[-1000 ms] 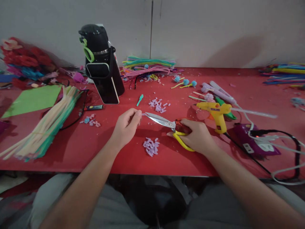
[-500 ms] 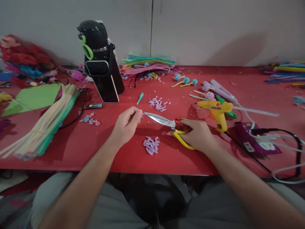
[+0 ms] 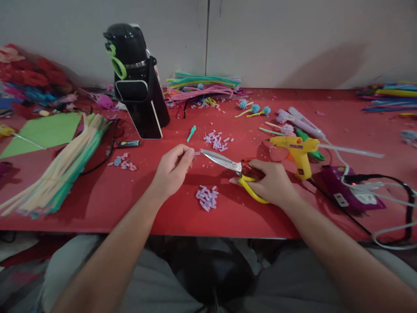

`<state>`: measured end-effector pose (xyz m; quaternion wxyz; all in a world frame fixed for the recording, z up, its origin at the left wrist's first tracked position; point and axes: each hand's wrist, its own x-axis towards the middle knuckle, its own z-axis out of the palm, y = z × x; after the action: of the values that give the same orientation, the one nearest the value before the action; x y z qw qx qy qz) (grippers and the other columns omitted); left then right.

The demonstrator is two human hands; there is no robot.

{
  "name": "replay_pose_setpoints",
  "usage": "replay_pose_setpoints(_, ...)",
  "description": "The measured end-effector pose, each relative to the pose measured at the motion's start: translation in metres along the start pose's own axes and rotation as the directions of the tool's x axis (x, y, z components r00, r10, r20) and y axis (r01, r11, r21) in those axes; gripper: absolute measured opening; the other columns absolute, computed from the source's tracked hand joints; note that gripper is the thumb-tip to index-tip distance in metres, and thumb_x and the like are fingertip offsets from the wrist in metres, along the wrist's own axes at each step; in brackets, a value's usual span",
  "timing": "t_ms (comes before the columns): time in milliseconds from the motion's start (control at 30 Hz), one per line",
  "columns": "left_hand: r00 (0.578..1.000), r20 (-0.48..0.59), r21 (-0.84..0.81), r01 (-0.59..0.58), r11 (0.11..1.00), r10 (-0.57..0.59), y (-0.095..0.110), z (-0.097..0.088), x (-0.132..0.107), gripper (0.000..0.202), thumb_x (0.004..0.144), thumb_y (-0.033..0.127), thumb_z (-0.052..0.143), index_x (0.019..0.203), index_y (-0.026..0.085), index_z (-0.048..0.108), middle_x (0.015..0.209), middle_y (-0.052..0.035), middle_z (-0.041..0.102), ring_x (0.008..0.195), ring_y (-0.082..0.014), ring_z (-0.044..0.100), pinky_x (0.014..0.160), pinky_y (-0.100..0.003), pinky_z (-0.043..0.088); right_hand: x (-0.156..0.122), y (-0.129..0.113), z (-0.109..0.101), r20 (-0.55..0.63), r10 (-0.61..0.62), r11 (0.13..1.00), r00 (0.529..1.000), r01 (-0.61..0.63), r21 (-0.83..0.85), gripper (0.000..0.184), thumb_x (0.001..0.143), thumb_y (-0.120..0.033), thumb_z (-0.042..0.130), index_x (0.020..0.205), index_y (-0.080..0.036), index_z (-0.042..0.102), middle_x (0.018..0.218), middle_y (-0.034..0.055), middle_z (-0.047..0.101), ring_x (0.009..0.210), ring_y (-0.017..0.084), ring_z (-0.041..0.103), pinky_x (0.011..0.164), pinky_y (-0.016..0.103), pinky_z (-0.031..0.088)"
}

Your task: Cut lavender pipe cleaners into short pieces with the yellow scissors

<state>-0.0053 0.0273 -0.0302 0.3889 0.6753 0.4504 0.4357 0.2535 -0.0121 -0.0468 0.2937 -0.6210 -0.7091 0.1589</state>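
My right hand [image 3: 271, 182] grips the yellow handles of a pair of scissors [image 3: 228, 163], whose closed steel blades point left toward my left hand. My left hand [image 3: 172, 170] is pinched shut on a short lilac pipe-cleaner stub [image 3: 196, 153] that pokes out just beside the blade tips. A small heap of cut lilac pieces [image 3: 206, 198] lies on the red table [image 3: 202, 217] below and between the hands. More lilac bits [image 3: 216, 140] are scattered farther back.
A yellow glue gun [image 3: 298, 150] and a purple power strip [image 3: 347, 193] with cables lie right of my right hand. A black bottle and stand [image 3: 138, 82] rise at the back left. Pipe-cleaner bundles [image 3: 58, 169] lie at left, with a green sheet [image 3: 42, 132].
The scissor blades have slid slightly right, away from my left fingertips. Both hands stay in nearly the same place; the view tilted a little.
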Motion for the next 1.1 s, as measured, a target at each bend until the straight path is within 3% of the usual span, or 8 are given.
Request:
replay_pose_setpoints(333, 0.999, 0.022, 0.022, -0.037, 0.999, 0.037, 0.0013, -0.0008, 0.0, 0.031, 0.097, 0.042, 0.051, 0.076, 0.019, 0.054, 0.065, 0.0005, 0.052, 0.059, -0.0105, 0.048, 0.056, -0.024, 0.039, 0.0002, 0.0022, 0.0021, 0.001, -0.021, 0.999, 1.0, 0.021, -0.039, 0.059, 0.067, -0.072, 0.068, 0.058, -0.02, 0.044, 0.053, -0.0031, 0.041, 0.054, 0.01, 0.033, 0.051, 0.026, 0.029)
replay_pose_setpoints(600, 0.999, 0.028, -0.005, -0.034, 0.999, 0.034, -0.0012, -0.002, 0.0004, 0.031, 0.096, 0.044, 0.053, 0.078, 0.019, 0.056, 0.068, -0.0005, 0.054, 0.061, -0.0117, 0.05, 0.058, -0.024, 0.04, 0.0015, 0.0026, 0.0039, -0.033, 0.001, 0.998, 0.999, -0.003, -0.064, 0.057, 0.067, -0.074, 0.066, 0.057, -0.02, 0.049, 0.053, -0.001, 0.047, 0.052, 0.011, 0.039, 0.051, 0.027, 0.029)
replay_pose_setpoints(1100, 0.998, 0.02, 0.054, -0.063, 0.997, 0.062, 0.0032, -0.0039, 0.0007, 0.025, 0.095, 0.037, 0.054, 0.078, 0.019, 0.057, 0.067, 0.0, 0.054, 0.061, -0.0119, 0.05, 0.059, -0.025, 0.041, 0.0005, 0.0022, 0.0021, 0.019, -0.016, 0.997, 1.0, 0.017, -0.07, 0.058, 0.069, -0.073, 0.065, 0.059, -0.021, 0.041, 0.053, -0.003, 0.041, 0.053, 0.011, 0.033, 0.052, 0.026, 0.029)
